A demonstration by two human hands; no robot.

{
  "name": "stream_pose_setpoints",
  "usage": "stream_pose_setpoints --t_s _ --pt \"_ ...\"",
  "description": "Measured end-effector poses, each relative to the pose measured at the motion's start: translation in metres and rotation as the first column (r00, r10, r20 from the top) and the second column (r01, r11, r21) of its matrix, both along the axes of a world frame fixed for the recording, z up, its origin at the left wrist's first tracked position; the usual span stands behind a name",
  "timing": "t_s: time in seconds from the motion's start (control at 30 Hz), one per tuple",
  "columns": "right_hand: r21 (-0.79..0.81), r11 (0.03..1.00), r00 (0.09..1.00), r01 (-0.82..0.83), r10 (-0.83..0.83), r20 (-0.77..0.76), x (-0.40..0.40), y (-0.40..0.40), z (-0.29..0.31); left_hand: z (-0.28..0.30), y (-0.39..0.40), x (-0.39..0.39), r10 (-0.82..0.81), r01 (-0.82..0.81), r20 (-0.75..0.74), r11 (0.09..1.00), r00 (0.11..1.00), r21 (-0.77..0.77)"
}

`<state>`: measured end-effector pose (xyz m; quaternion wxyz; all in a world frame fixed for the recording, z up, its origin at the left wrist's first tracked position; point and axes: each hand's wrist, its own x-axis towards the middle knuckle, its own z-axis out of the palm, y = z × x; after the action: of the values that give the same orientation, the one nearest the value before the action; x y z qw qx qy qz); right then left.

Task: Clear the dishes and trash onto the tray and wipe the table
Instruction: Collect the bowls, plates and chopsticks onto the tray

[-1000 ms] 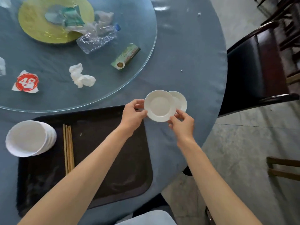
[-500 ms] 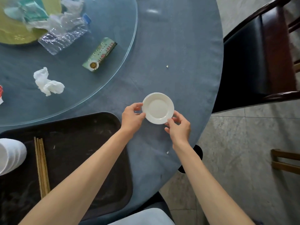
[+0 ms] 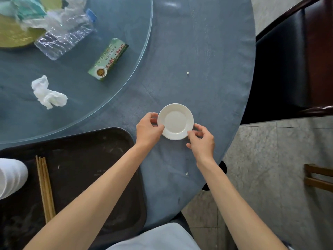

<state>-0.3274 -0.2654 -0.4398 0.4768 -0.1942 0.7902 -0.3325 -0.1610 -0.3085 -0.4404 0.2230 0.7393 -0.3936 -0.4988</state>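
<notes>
Round and covered in a blue cloth, the table fills most of what I see, with grey stone floor off its right edge and a dark chair pulled up there. Nearest me, at the table's near left edge, sits the black tray. Wooden chopsticks lie lengthwise on its left part, and a stack of white bowls on its side shows at the tray's far left, partly cut off.

Just past the tray's far right corner, near the table's right edge, I have a small white plate between both hands. My left hand pinches its left rim, thumb on top; my right hand pinches the near right rim with thumb and fingers. I cannot tell whether the plate rests on the cloth or is lifted slightly, or whether another plate lies under it.

A small white crumb lies near the table's near edge, another farther out.

Beyond, on the glass turntable, are a crumpled white napkin, a green box, a crushed clear bottle with a blue cap, and at the far left a yellow-green disc with plastic wrappers piled on it.
</notes>
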Motion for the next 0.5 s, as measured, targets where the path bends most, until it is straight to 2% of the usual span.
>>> stream_pose_setpoints --t_s 0.23,0.5 --pt "0.012 0.998 0.992 0.055 -0.056 0.113 0.000 -0.010 0.009 0.000 -0.004 0.014 0.097 -0.083 -0.182 0.993 0.979 0.081" --pt "-0.112 0.988 0.978 -0.110 0.128 0.164 0.039 -0.005 0.054 0.051 0.030 0.073 0.222 -0.233 -0.303 0.973 0.927 -0.001"
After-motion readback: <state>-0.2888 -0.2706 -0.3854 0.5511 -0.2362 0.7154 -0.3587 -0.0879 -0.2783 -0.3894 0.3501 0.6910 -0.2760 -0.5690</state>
